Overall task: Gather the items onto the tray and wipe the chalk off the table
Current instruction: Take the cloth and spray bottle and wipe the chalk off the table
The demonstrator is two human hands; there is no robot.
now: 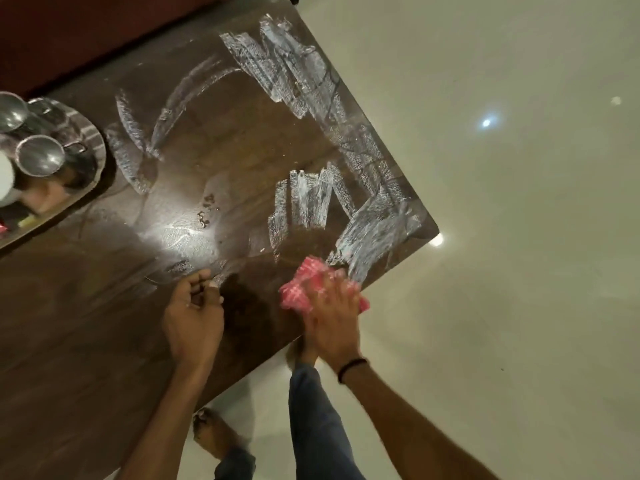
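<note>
We press one pink cloth [313,284] flat against the dark wooden table [86,341] with our right hand [334,315], fingers spread over the fabric and pinning it down rather than curling round it; the hand is motion-blurred. The cloth sits at the near right edge of the tabletop, touching the lower end of the chalk [367,216] there. The chalk lies in broad white scrubbed bands: one long run along the right edge up to the far corner, one patch just beyond the cloth, and fainter curved streaks [138,143] further left, near the tray. Between the cloth and the nearest patch the wood shows dark and bare. We can read no letters or words in the chalk; it looks like strokes only.

Our left hand [194,317] rests on the table to the left of the cloth, apart from it, fingers loosely curled inward and grasping nothing. A black band [351,368] circles our right wrist.

At the far left, one shiny oval tray [98,147] sits on the table, partly cut off by the frame. On it we count two steel cups [40,155] with handles, and a white object [5,178] at the frame edge that we cannot identify. No labels or brands are legible.

Beyond the table's right edge lies a pale glossy floor [519,271] with light reflections. Our two bare feet [211,434] and blue trouser legs show below.
</note>
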